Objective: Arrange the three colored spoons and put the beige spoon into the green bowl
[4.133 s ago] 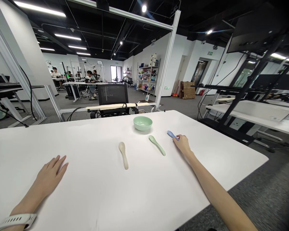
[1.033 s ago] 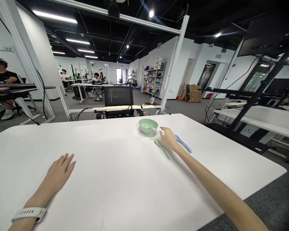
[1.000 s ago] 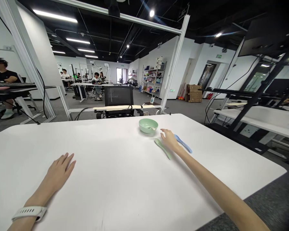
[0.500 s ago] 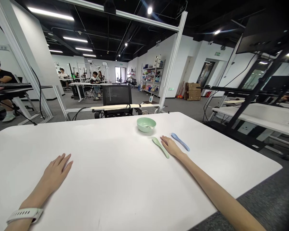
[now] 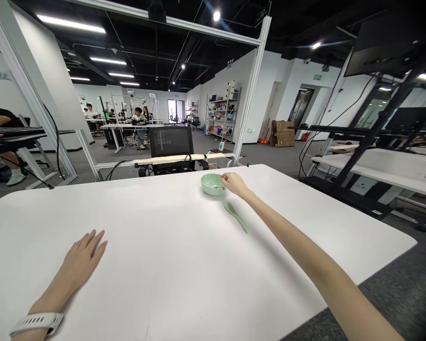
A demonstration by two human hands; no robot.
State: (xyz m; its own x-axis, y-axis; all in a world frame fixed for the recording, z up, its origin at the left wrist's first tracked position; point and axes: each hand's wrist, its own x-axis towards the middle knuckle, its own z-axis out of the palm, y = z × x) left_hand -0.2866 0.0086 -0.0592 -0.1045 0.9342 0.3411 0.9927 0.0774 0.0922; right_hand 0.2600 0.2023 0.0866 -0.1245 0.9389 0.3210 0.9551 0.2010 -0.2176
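A pale green bowl (image 5: 211, 184) stands at the far middle of the white table (image 5: 170, 265), with a light-coloured spoon lying inside it. My right hand (image 5: 235, 183) reaches to the bowl's right rim with its fingers curled together; I cannot make out what they hold. A green spoon (image 5: 237, 217) lies on the table just in front of the bowl, beside my right forearm. The blue spoon is not visible. My left hand (image 5: 81, 254) rests flat on the table at the near left, fingers stretched out, a white watch (image 5: 35, 323) on its wrist.
A black office chair (image 5: 171, 144) stands behind the table's far edge. A metal frame post (image 5: 248, 94) rises behind the bowl. Black stands and white desks (image 5: 376, 166) fill the right side. People sit at desks far back on the left.
My right hand has lifted from between the green and blue spoons and moved forward to the bowl's rim. The blue spoon has gone out of sight. My left hand has stayed put.
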